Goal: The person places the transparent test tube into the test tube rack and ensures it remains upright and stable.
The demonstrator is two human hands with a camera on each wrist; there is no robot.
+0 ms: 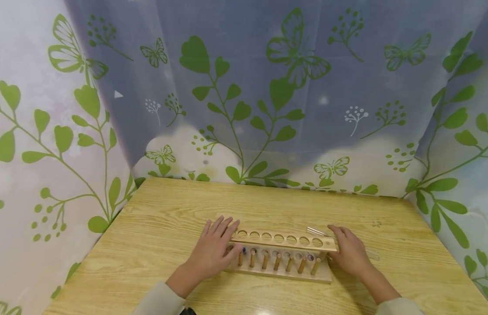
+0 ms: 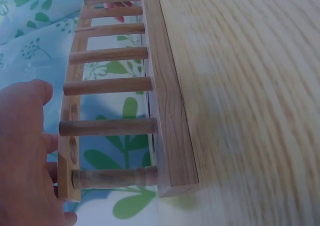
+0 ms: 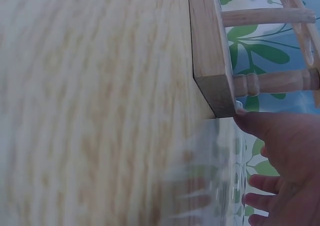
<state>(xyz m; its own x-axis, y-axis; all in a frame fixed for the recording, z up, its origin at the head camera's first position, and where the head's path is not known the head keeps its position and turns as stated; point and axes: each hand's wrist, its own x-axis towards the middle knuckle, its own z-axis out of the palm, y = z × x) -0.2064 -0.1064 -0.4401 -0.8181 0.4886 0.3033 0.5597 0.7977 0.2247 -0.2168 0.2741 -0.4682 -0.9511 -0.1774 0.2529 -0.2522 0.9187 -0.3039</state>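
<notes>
Wooden rack (image 1: 284, 245) stands on the counter (image 1: 149, 262) between both hands: left hand (image 1: 210, 251) at its left end, fingers loosely spread; right hand (image 1: 348, 251) thumbing its right end, fingers relaxed, beside clear glassware (image 1: 317, 231).

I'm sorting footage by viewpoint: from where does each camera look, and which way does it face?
Head: worn on the head, facing forward and down at the wooden rack on the table; the left hand, right hand and sleeves show.
Left wrist: on that wrist, looking along the rack from its left end; the left hand shows at the picture's left.
Right wrist: on that wrist, looking at the rack's right end; the right hand shows.
Shared by both wrist views: rack, table, patterned backdrop.
</notes>
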